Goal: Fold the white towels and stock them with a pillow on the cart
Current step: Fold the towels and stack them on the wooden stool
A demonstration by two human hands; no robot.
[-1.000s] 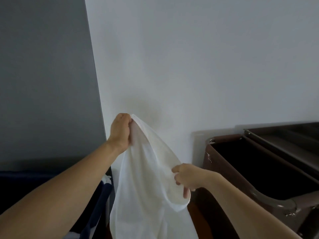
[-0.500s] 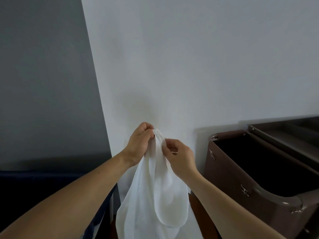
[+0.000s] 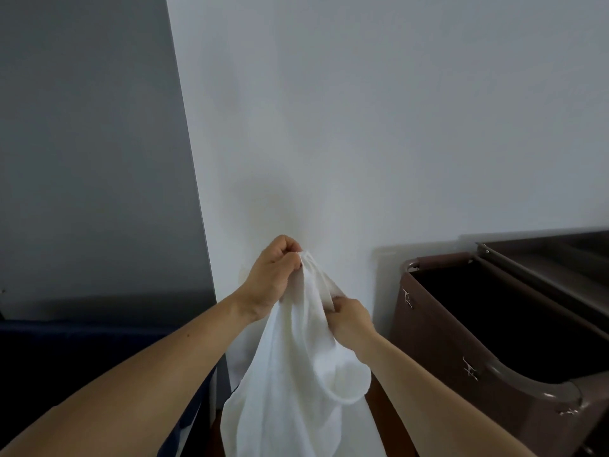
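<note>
Your white towel point(image 3: 296, 374) hangs at lower centre of the frame. Your left hand point(image 3: 273, 278) pinches its bunched top corner; your right hand point(image 3: 351, 319), just below, grips an edge. The brown cart point(image 3: 461, 344) stands at lower right against the white wall point(image 3: 362, 127).

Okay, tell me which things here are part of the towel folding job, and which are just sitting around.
Part of the job:
white towel, hanging
left hand, gripping its top
right hand, pinching an edge lower down
brown cart, on the right

Just there:
white wall
dark blue furniture, on the left
</note>
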